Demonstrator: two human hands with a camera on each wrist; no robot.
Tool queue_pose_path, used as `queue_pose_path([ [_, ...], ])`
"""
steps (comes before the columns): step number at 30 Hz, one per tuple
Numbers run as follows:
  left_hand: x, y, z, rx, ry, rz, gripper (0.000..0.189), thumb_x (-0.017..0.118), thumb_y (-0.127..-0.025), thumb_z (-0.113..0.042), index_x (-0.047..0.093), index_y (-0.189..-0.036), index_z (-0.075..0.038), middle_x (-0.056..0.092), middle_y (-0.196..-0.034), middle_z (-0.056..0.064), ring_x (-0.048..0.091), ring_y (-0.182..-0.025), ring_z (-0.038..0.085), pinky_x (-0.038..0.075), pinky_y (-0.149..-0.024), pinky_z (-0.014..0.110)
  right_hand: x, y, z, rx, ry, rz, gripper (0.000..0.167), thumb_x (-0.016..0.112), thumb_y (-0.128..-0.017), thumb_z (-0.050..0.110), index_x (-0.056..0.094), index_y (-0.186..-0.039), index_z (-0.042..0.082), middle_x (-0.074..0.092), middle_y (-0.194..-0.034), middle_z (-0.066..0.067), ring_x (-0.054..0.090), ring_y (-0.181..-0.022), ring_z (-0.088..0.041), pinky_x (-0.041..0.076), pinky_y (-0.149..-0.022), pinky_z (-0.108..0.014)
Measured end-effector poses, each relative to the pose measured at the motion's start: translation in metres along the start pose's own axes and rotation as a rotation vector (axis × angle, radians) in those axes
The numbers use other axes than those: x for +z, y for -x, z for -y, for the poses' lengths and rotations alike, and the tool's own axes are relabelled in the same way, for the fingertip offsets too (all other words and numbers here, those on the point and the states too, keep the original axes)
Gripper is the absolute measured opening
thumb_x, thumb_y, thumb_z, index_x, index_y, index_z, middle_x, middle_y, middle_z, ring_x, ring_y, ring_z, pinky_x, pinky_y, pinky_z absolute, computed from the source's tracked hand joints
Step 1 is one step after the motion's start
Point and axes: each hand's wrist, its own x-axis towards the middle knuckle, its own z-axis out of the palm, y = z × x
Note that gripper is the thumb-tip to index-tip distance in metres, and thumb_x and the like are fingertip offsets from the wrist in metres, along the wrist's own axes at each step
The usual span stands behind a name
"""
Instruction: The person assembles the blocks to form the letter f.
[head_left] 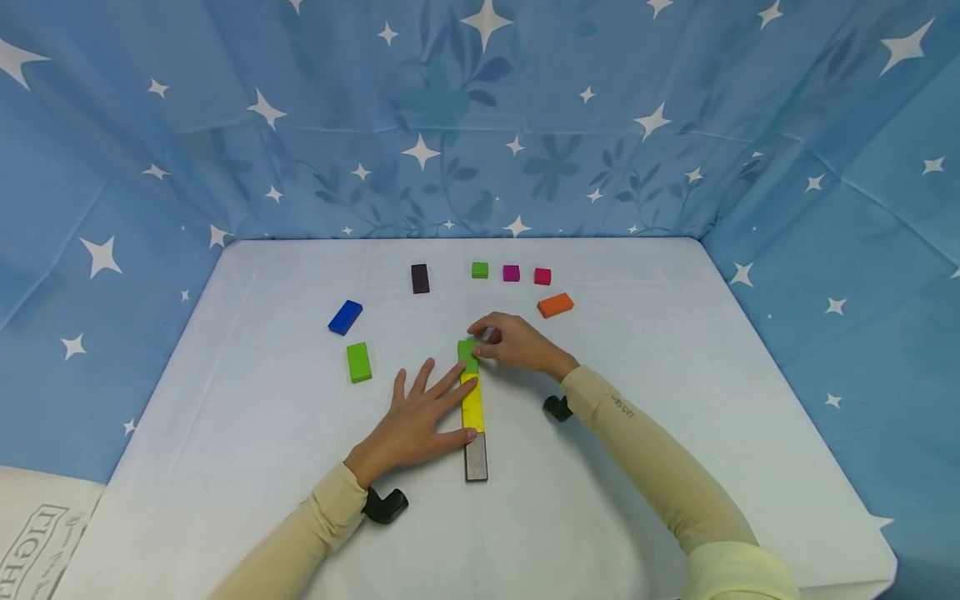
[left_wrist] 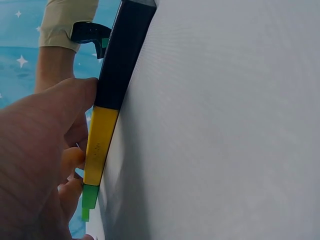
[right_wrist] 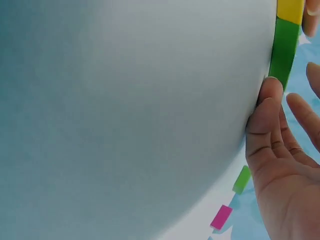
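Observation:
A straight row of blocks runs away from the person: a black block (head_left: 476, 458) nearest, then a yellow block (head_left: 472, 406), then a green block (head_left: 467, 353) at the far end. Spread fingers of my left hand (head_left: 414, 425) rest along the row, the thumb where black meets yellow and other fingertips by the yellow and green blocks. Seen from the left wrist, that thumb presses the black block's side (left_wrist: 120, 65). My right hand (head_left: 519, 342), fingers curled, pinches at the far end of the green block, thumb on its right side.
Behind the row lie a dark block (head_left: 420, 279), small green (head_left: 480, 270), purple (head_left: 512, 273) and red cubes (head_left: 542, 276), plus an orange block (head_left: 556, 305). To the left are a blue block (head_left: 346, 317) and another green block (head_left: 359, 362). A star-patterned curtain (head_left: 480, 183) encloses the white table.

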Motion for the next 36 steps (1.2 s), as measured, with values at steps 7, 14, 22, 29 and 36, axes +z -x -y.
queue_pose_path([
  [7, 0.001, -0.001, 0.001, -0.015, -0.005, 0.007, 0.080, 0.060, -0.103, -0.062, 0.039, -0.168, -0.023, 0.022, -0.178, 0.001, 0.008, -0.161, 0.050, 0.000, -0.117, 0.079, -0.012, 0.004, -0.001, 0.025, -0.041, -0.069, 0.034, 0.074, -0.103, 0.015, 0.071, -0.135, 0.004, 0.070, -0.130, -0.009, 0.067, -0.104, -0.023, 0.059, -0.088, -0.037],
  [14, 0.001, 0.000, 0.001, -0.012, -0.007, 0.002, 0.079, 0.061, -0.103, -0.061, 0.040, -0.168, -0.022, 0.023, -0.177, 0.002, 0.009, -0.161, 0.050, 0.001, -0.117, 0.080, -0.027, 0.010, -0.002, 0.058, -0.018, -0.154, 0.038, 0.072, -0.104, 0.019, 0.069, -0.139, 0.005, 0.066, -0.138, -0.012, 0.064, -0.121, -0.028, 0.053, -0.104, -0.046],
  [22, 0.000, 0.000, 0.001, -0.003, -0.003, 0.005, 0.079, 0.062, -0.103, -0.060, 0.041, -0.168, -0.022, 0.024, -0.177, 0.002, 0.010, -0.161, 0.049, 0.001, -0.117, 0.080, -0.050, 0.017, -0.016, 0.063, -0.009, -0.219, 0.049, 0.073, -0.103, 0.020, 0.062, -0.147, 0.003, 0.057, -0.154, -0.014, 0.049, -0.143, -0.038, 0.041, -0.116, -0.059],
  [29, 0.001, 0.001, 0.000, 0.009, 0.003, -0.008, 0.077, 0.063, -0.103, -0.058, 0.042, -0.167, -0.021, 0.025, -0.177, 0.003, 0.009, -0.160, 0.050, 0.001, -0.117, 0.080, -0.072, 0.029, -0.029, 0.132, -0.017, -0.267, 0.052, 0.073, -0.102, 0.021, 0.061, -0.151, 0.006, 0.052, -0.159, -0.013, 0.039, -0.151, -0.036, 0.032, -0.121, -0.062],
  [36, 0.004, 0.004, -0.004, 0.035, -0.005, -0.044, 0.068, 0.064, -0.105, -0.051, 0.048, -0.164, -0.021, 0.033, -0.174, 0.000, 0.010, -0.161, 0.046, 0.004, -0.117, 0.081, -0.083, 0.040, -0.047, 0.135, -0.060, -0.302, 0.052, 0.075, -0.102, 0.019, 0.061, -0.150, 0.004, 0.051, -0.160, -0.014, 0.040, -0.150, -0.036, 0.032, -0.121, -0.059],
])
